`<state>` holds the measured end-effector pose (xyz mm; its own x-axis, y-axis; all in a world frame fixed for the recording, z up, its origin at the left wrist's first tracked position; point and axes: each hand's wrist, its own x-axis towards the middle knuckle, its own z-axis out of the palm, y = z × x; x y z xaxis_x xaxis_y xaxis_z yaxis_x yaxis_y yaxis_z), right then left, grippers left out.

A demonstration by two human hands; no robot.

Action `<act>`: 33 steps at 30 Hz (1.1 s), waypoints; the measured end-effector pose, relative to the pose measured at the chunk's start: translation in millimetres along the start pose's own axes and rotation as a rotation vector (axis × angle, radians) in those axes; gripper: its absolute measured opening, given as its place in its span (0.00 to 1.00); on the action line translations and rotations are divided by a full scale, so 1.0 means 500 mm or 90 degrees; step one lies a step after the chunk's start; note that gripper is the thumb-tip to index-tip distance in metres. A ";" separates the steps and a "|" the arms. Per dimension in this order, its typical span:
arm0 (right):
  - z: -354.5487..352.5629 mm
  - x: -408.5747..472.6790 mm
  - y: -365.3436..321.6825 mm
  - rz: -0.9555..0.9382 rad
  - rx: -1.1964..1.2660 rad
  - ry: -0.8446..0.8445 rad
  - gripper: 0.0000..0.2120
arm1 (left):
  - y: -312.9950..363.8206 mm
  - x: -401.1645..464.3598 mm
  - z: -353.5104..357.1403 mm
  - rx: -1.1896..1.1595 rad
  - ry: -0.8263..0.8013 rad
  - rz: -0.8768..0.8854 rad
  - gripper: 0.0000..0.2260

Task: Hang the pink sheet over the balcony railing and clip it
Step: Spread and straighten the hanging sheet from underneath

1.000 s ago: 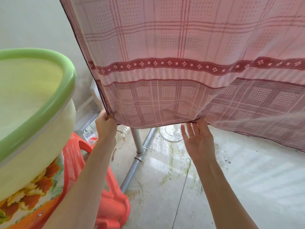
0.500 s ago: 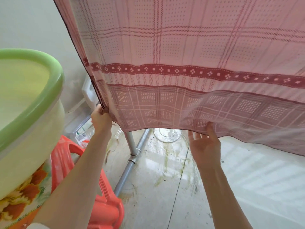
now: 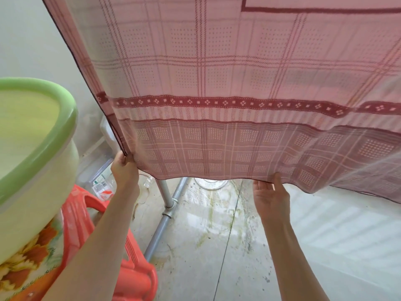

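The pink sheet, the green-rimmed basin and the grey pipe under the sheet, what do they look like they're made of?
Pink sheet: thin woven cloth, probably cotton or a blend; light glows through it and the hem ripples. Green-rimmed basin: moulded plastic, smooth and slightly glossy. Grey pipe: metal, likely galvanised steel, dull grey with a threaded-looking coupling.

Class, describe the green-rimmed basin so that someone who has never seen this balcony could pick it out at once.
Start from the pink sheet hanging across the view, whose bottom hem the left hand grips and the right hand holds. Look to the sheet's left: the basin sits on an orange stool. It alone is pale yellow with a thick green rim and printed flowers low on its side.
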<state>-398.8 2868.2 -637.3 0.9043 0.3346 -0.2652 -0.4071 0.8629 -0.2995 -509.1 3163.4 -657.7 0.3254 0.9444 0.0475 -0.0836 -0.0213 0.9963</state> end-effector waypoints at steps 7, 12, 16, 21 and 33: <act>-0.007 0.006 -0.067 -0.019 0.064 0.075 0.09 | 0.014 -0.027 0.016 -0.142 -0.033 -0.067 0.14; -0.026 0.021 -0.128 -0.120 0.067 0.094 0.22 | 0.000 -0.013 0.027 -0.117 -0.015 -0.047 0.15; -0.025 0.051 -0.159 -0.100 -0.010 0.093 0.19 | -0.007 0.002 0.032 -0.107 -0.001 -0.035 0.15; -0.033 0.075 -0.206 -0.103 0.020 0.072 0.22 | -0.007 0.002 0.033 -0.077 0.029 -0.040 0.14; -0.004 0.049 -0.208 -0.261 -0.094 0.356 0.04 | -0.026 0.007 0.031 -0.067 0.062 -0.047 0.12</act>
<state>-334.6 2785.9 -614.6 0.8033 -0.2842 -0.5233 -0.0978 0.8038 -0.5868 -492.1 3162.0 -669.3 0.2415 0.9696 -0.0383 -0.1630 0.0794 0.9834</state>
